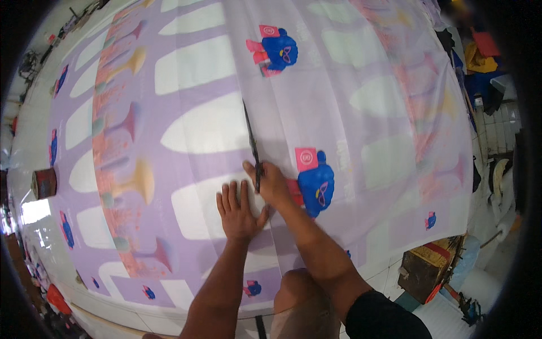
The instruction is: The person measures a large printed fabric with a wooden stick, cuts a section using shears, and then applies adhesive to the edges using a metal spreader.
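Note:
A wide sheet of lilac printed fabric [197, 212] is spread out in front of me, patterned with white panels, orange drips and blue cartoon figures. My right hand [272, 183] is wrapped round the handles of a pair of dark scissors [252, 135]. Their long blades point away from me, along a line between a brighter left part of the fabric and a paler right part. Just left of the handles, my left hand [240, 216] lies flat on the cloth with its fingers spread. How far the blades are parted cannot be made out.
A rusty block [44, 183] rests at the fabric's left edge. Near the right front corner stands a worn wooden box [427, 270]. White tiles [149, 321] show around the cloth. My bent knee [299, 285] is at its near edge. Assorted items, including a yellow bundle [480, 59], lie at the far right.

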